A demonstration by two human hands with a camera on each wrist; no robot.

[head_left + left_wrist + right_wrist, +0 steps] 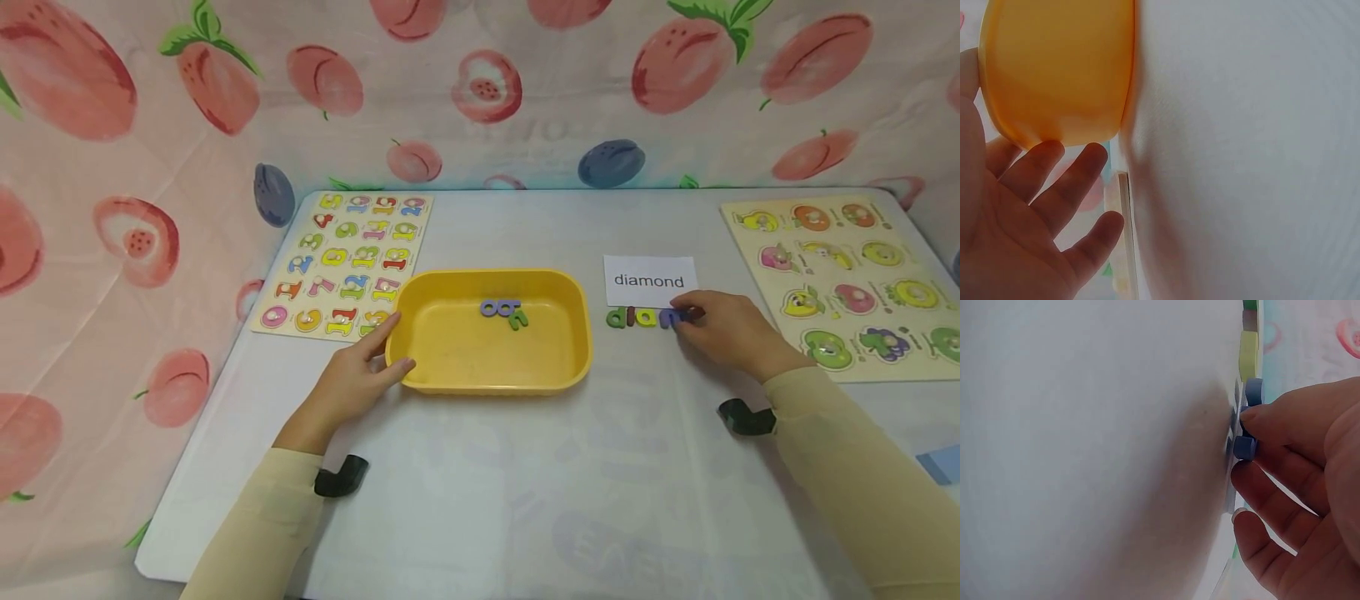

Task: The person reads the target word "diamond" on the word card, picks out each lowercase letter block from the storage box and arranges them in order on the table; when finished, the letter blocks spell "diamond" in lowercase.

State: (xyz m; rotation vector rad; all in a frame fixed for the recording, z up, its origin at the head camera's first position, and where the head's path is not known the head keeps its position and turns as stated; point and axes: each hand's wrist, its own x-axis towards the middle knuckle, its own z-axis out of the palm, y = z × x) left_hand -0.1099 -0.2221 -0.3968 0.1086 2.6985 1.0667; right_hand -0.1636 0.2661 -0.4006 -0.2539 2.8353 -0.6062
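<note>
1. At the yellow tray's [465,360] three o'clock: d [615,318], i [630,317], a [645,317] laid below the card [649,282].
2. Right hand [727,329]: pinching blue letter [1245,449], row's end.
3. Left hand [356,377]: gripping tray, nine o'clock, fingers spread.
4. Likely remaining: three letters [516,310] inside tray.

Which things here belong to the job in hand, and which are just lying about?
In use, it seems:
white "diamond" card
letters d, i, a below it
bluish letter, pinched by the right hand
yellow tray, held by the left hand
three loose letters in the tray

Apparently just lying about:
number board
fruit board
light-blue item, partly out of frame
</note>
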